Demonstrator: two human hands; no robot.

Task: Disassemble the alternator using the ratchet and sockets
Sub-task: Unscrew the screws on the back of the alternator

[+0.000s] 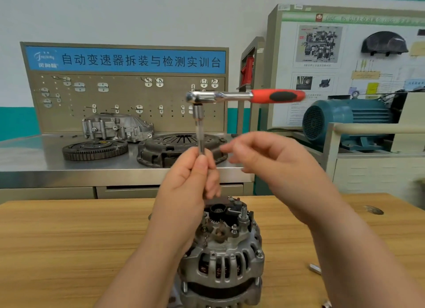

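The left hand [190,181] gripped the extension [200,132], upright above the alternator [225,257], with the ratchet [246,96] on top. The right hand [264,158], also above the alternator, was released and held nothing.

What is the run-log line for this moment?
left hand: grips extension bar | right hand: open, holds nothing | ratchet: atop bar, over alternator

Your one view comes from the camera on your head. It looks forward and slightly down across the wooden table [69,250]. It sits close: the alternator [220,266] looms large at 6 o'clock, its lower part cut by the frame edge. Toward 12 o'clock the view reaches the steel bench [34,156] and the pegboard [126,96] behind it. The wide lens bows straight lines near the borders.
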